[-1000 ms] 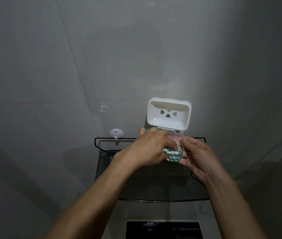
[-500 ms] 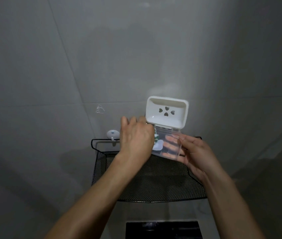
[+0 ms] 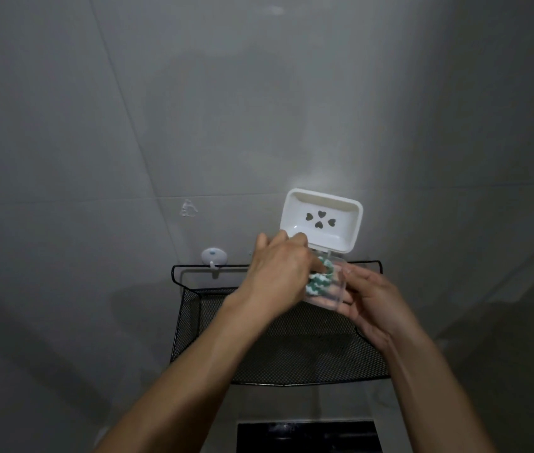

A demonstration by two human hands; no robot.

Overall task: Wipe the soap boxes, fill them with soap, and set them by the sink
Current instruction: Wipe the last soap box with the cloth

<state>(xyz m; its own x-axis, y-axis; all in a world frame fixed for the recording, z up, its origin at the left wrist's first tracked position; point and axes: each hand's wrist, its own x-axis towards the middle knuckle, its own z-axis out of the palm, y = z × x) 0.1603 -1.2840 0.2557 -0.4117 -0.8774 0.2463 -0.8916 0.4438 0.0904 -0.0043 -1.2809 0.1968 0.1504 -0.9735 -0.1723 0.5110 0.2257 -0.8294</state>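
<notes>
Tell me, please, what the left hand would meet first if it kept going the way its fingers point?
Probably the white soap box tray: the left hand's fingertips already reach its lower edge, though depth is unclear.

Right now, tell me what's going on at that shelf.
A person is wiping an open soap box above a black mesh shelf. The right hand holds its clear half from below; the left hand rubs a green-and-white cloth inside it. The white half with heart cutouts stands raised. No soap is visible.
</notes>
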